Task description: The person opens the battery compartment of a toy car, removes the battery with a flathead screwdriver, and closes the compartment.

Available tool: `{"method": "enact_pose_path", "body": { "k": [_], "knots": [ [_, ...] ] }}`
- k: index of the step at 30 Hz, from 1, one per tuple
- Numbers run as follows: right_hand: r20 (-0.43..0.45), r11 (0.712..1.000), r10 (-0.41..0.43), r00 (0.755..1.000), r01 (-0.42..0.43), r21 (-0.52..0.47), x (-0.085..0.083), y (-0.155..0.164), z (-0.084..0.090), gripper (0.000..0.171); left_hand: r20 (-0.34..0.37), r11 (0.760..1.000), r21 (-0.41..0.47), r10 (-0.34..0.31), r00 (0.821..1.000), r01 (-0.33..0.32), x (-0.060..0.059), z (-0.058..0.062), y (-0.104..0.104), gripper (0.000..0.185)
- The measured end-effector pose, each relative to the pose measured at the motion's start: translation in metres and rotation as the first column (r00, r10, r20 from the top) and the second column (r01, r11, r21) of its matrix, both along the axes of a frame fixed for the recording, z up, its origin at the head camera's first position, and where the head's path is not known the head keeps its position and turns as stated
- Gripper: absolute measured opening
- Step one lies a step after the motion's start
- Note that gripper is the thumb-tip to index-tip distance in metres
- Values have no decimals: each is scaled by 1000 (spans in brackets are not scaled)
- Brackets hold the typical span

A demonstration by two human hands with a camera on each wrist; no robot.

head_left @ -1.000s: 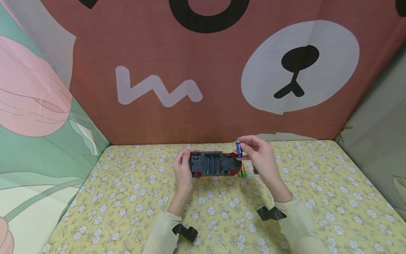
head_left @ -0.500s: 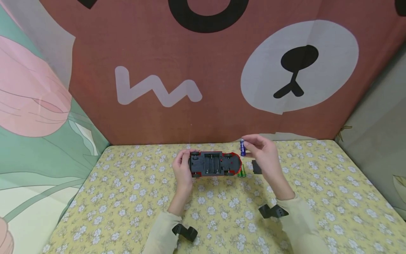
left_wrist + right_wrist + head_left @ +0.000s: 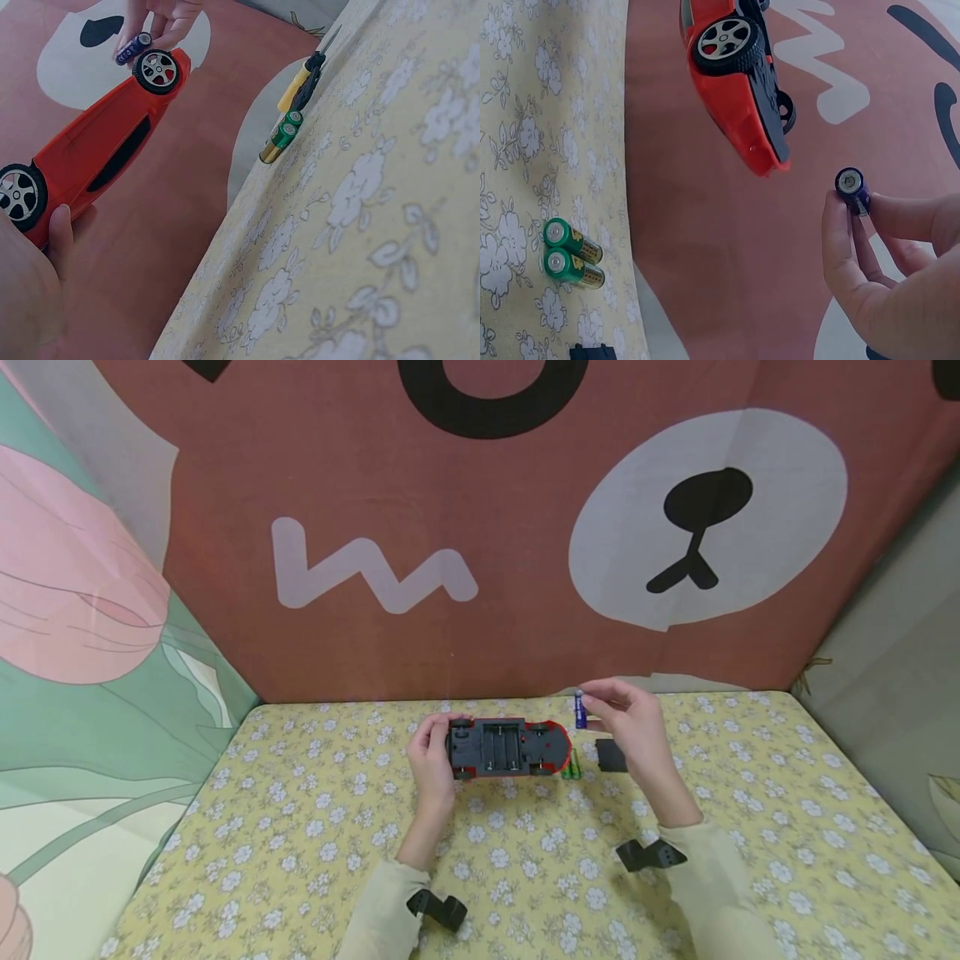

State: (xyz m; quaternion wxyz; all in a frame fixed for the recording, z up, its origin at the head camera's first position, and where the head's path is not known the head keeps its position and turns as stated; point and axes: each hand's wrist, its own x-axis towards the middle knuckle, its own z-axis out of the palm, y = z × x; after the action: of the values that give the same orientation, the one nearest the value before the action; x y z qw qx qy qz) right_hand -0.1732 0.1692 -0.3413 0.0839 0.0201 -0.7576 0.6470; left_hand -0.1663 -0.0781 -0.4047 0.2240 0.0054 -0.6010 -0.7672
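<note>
My left hand [image 3: 433,760] grips a red toy car [image 3: 546,747] by one end, its black underside turned toward the head camera. A recessed battery compartment [image 3: 502,747] with metal contacts lies uncovered in the middle of that underside. Between thumb and fingertips, my right hand [image 3: 633,727] pinches a blue AA-type battery [image 3: 581,712], held roughly upright just beyond the car's right end and apart from it. In the right wrist view, one flat end of the blue battery [image 3: 850,181] faces the camera. Two green batteries [image 3: 564,264] lie side by side on the table below the car.
A black rectangular cover [image 3: 611,756] lies on the flowered tablecloth [image 3: 510,860], partly behind my right hand. The left wrist view shows a screwdriver with a yellow and black handle [image 3: 294,88] beyond the green batteries. A printed cloth wall [image 3: 375,652] closes off the table's back.
My right hand has drawn the blue battery a little to the right, away from the car's end, showing more of the black cover. The left hand and car have stayed put.
</note>
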Motion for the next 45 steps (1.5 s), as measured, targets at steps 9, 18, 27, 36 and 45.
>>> {"method": "enact_pose_path", "body": {
  "k": [9,18,27,36,45],
  "knots": [
    [16,1000,2,1000,-2,5,-3,5,-4,27,-6,1000,7,-11,1000,11,0,0,1,34],
    [64,1000,2,998,-3,13,-8,11,-12,28,4,1000,7,-12,1000,12,1,0,1,33],
    [126,997,17,992,-27,76,-14,15,-20,27,5,1000,-6,3,1000,-3,0,0,0,33],
    [169,993,50,984,-67,99,-16,21,-30,31,-6,1000,-15,-5,1000,5,1,0,0,34],
    [191,988,56,980,-82,130,-19,25,-42,27,5,1000,7,-6,1000,5,0,0,0,33]
  ]
}}
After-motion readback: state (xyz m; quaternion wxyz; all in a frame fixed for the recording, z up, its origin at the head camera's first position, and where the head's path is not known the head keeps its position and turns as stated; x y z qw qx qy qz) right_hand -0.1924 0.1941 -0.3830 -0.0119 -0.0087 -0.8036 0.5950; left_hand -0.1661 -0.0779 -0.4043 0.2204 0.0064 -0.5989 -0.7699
